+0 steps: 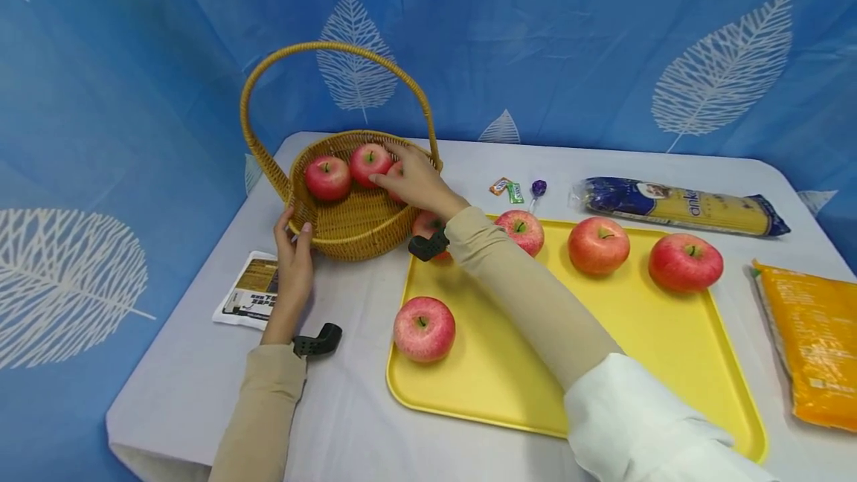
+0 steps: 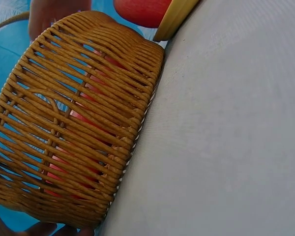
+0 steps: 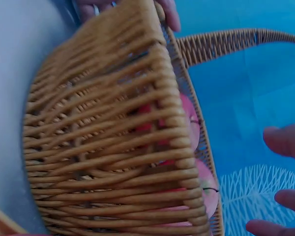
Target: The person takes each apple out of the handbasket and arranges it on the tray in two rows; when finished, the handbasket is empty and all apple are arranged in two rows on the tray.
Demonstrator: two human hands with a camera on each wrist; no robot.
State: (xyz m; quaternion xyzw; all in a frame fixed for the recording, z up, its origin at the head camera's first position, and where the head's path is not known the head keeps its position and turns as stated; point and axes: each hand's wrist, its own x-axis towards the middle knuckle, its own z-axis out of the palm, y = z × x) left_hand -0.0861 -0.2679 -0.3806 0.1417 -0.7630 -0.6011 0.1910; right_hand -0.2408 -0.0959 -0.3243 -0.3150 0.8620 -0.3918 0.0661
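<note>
The wicker basket (image 1: 348,225) stands on the table (image 1: 201,370), just left of the yellow tray (image 1: 643,363). It holds two apples in plain view, one at the left (image 1: 327,177) and one behind it (image 1: 370,162); a third apple (image 1: 396,172) sits under the right hand (image 1: 415,181), mostly hidden. The tray carries five more apples; the nearest (image 1: 424,328) lies at its front left corner. Behind the tray lies a pasta packet (image 1: 676,207); its lettering appears to read "anko", though this is not certain. An orange packet (image 1: 817,341) lies right of the tray.

The left hand (image 1: 293,266) curls round the basket's left rim. The right hand reaches over the rim, fingers relaxed and resting on the third apple. The hands are apart, one at each side of the basket.
</note>
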